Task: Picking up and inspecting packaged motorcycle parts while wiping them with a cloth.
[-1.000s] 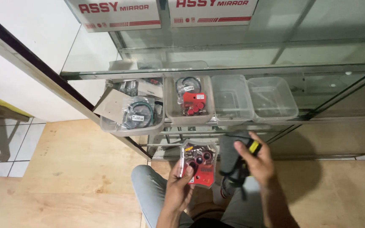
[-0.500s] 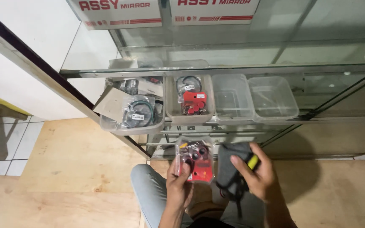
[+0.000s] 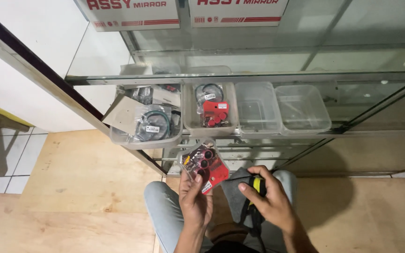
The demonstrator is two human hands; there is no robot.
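We see the left hand [image 3: 194, 199] holding a clear packet [image 3: 204, 164] with a red card and small round parts inside. The fingers are closed around its lower edge, the thumb pressed on the front, so the grip is firm there. The packet stands tilted, its long axis running from the hand up and a little to the left, toward the glass shelf [image 3: 240, 77]. The tray [image 3: 210, 110] that holds similar red packets lies directly above the packet, a little further from us, and the left hand is the nearer one to it.

The right hand [image 3: 269, 199] is just beside the left one, low over the lap. It is closed around a grey cloth pouch [image 3: 240, 189] and a small yellow and black object [image 3: 257, 183]; we cannot tell what this object is. A black strap [image 3: 248, 218] hangs under the hand.

To the left of the red tray is a tray of ring-shaped seals in bags [image 3: 148, 122], and to the right two clear bins [image 3: 282, 108] stand almost bare.
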